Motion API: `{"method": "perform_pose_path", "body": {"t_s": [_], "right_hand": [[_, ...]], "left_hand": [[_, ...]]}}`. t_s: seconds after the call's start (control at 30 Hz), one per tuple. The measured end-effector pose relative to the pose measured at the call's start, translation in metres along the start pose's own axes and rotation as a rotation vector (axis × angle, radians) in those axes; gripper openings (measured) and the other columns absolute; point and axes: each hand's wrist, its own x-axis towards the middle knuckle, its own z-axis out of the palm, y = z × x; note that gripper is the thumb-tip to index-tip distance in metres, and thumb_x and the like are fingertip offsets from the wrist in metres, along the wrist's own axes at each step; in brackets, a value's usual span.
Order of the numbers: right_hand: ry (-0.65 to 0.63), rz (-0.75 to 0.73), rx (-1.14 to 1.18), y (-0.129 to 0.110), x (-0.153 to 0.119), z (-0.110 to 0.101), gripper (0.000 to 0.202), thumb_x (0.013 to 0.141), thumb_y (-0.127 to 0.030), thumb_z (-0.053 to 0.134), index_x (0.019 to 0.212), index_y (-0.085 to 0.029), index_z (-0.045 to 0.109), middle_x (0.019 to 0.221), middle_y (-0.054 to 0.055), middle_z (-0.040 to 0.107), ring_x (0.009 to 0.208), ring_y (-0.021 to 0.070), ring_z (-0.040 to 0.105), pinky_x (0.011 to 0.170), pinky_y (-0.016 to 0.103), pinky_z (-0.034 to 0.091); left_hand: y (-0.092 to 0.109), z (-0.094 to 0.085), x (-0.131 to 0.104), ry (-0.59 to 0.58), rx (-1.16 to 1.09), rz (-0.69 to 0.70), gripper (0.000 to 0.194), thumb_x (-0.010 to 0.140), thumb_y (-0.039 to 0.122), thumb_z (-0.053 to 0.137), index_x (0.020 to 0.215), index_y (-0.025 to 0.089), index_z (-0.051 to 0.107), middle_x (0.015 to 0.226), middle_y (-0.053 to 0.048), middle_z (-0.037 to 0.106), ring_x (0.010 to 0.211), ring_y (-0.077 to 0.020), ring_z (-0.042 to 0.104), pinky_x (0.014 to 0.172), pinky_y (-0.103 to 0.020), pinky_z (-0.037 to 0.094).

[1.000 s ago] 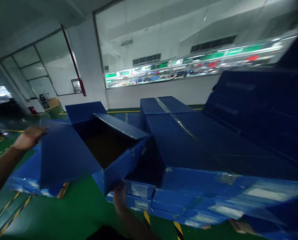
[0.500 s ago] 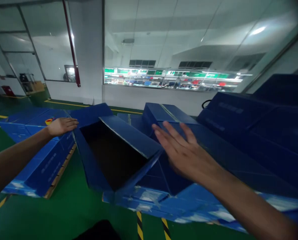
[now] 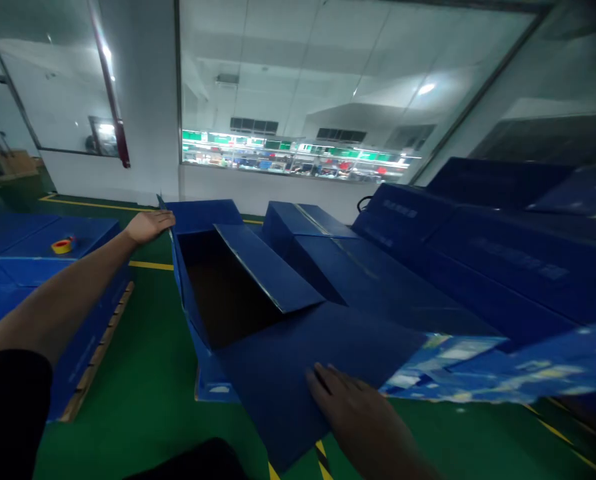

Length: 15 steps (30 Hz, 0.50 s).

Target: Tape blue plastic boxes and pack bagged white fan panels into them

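Touching the upper edge of the left flap (image 3: 181, 273) with the fingers of the left hand (image 3: 151, 227); cannot tell, with the thumb out of sight, whether pinching it or just bracing it. Lying palm down with the right hand (image 3: 351, 407) on the near flap (image 3: 298, 353), fingers loosely extended and closed around nothing. Having lowered that right hand since half a second ago, when raised in the air with fingers spread. Now showing the near flap folded outward, sloping down beneath the right hand, where earlier hardly visible.

Placing the open blue box (image 3: 223, 287) between the two hands, with a dark interior. Just right of the left hand, showing the far flap (image 3: 208, 215) standing up; above the right hand, the right flap (image 3: 273, 267) tilted over the opening.

Farther right of the hands, showing closed blue boxes (image 3: 378, 280). Left of the left hand, showing a yellow tape roll (image 3: 62, 247) on stacked boxes (image 3: 91, 233) over a wooden pallet (image 3: 98, 360), less hidden by the hand than before. Well beyond both hands, including a wide window (image 3: 298, 87).
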Motion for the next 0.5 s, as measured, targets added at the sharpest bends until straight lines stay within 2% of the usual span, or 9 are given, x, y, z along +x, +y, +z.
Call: {"method": "perform_pose_path", "body": {"t_s": [0.1,0.2,0.27,0.37,0.5], "right_hand": [[0.023,0.077,-0.121,-0.038,-0.015,-0.009,0.052,0.081,-0.004,0.060,0.128,-0.018,0.077,0.118,0.020,0.082,0.098,0.0316,0.081,0.075,0.040,0.063],[0.036,0.104,-0.150,-0.053,-0.017,-0.014,0.047,0.080,-0.011,0.063,0.123,-0.021,0.078,0.109,0.020,0.081,0.088,0.0317,0.079,0.068,0.040,0.062],[0.025,0.172,-0.147,-0.056,-0.011,-0.016,0.045,0.078,-0.014,0.064,0.120,-0.024,0.077,0.106,0.019,0.081,0.087,0.0323,0.078,0.065,0.039,0.059],[-0.025,0.276,-0.129,-0.052,0.001,-0.021,0.044,0.079,-0.010,0.062,0.119,-0.024,0.076,0.101,0.018,0.078,0.088,0.0326,0.078,0.066,0.038,0.056],[-0.160,0.196,-0.058,-0.040,0.006,-0.029,0.050,0.081,-0.001,0.057,0.122,-0.025,0.074,0.091,0.008,0.072,0.073,0.0227,0.071,0.063,0.031,0.053]], "left_hand": [[0.006,0.018,0.036,0.035,-0.043,0.025,0.039,0.116,0.023,0.045,0.132,0.013,0.080,0.146,-0.015,0.078,0.150,-0.0230,0.064,0.132,-0.046,0.049],[0.020,0.037,0.061,0.044,-0.093,0.025,0.038,0.114,0.021,0.047,0.128,0.015,0.081,0.146,-0.016,0.078,0.148,-0.0274,0.066,0.129,-0.050,0.052],[0.028,0.053,0.067,0.053,-0.144,-0.039,0.038,0.112,0.020,0.048,0.131,0.015,0.080,0.153,-0.016,0.074,0.150,-0.0291,0.065,0.129,-0.051,0.053],[0.032,0.076,0.057,0.093,-0.249,-0.174,0.040,0.108,0.021,0.054,0.142,0.014,0.074,0.165,-0.016,0.065,0.154,-0.0301,0.061,0.131,-0.050,0.051],[0.025,0.104,0.014,0.127,-0.401,-0.271,0.055,0.107,0.030,0.056,0.159,0.016,0.062,0.178,-0.015,0.051,0.164,-0.0271,0.051,0.137,-0.045,0.041]]}}
